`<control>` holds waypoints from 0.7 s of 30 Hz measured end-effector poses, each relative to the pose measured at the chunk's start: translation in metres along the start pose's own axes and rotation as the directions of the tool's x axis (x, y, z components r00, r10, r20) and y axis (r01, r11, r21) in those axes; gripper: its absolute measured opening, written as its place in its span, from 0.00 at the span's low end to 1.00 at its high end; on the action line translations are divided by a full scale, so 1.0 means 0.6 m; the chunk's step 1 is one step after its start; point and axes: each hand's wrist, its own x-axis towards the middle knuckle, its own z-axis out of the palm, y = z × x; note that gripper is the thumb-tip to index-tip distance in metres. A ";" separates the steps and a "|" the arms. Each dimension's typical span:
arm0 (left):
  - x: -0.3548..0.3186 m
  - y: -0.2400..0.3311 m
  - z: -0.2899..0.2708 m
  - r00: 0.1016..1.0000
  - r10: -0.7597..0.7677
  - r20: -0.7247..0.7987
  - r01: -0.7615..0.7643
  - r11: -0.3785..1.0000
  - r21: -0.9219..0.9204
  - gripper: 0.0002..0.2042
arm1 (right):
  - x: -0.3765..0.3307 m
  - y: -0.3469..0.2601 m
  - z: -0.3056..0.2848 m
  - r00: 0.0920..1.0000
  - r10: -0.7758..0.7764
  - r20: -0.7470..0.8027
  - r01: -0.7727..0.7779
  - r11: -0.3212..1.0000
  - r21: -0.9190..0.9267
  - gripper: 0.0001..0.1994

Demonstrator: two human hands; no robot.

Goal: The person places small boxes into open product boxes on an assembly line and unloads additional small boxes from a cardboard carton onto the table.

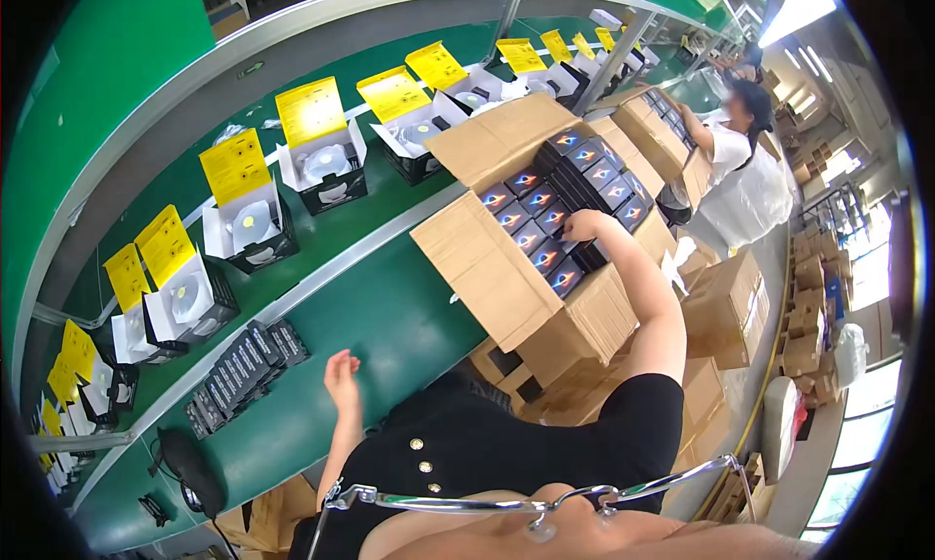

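Note:
My right hand (582, 227) reaches into an open cardboard carton (492, 268). Its fingers are closed at the edge of a small black box (553, 219), one of several packed there with a colourful flare on top; the fingertips are partly hidden. More of these black boxes (584, 161) stand higher at the carton's far side. Over the green bench (390, 307), my left hand (341, 377) hangs with nothing in it, fingers loosely bent and apart. To its left, a row of thin dark packets (243, 370) lies on the bench.
Beyond a metal rail, open black boxes with yellow lids (321, 161) and white round devices line a green conveyor (292, 258). A black handheld device (188, 470) with a cord lies at lower left. Cartons (726, 307) stand at right. A co-worker (730, 136) handles another carton (648, 136).

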 end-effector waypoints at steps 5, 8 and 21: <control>-0.032 -0.024 0.065 0.997 -0.028 0.069 0.026 0.999 0.025 0.11 | 0.014 0.061 0.055 0.957 0.072 0.281 -0.077 0.997 0.005 0.40; -0.050 -0.050 0.064 0.998 -0.050 0.026 0.050 0.999 -0.021 0.11 | -0.030 -0.008 -0.035 0.880 0.097 0.465 -0.116 0.993 0.012 0.53; -0.091 -0.052 0.062 0.971 -0.199 -0.136 0.187 0.978 -0.095 0.09 | 0.012 0.007 -0.056 0.544 -0.051 0.837 0.390 0.899 -0.199 0.65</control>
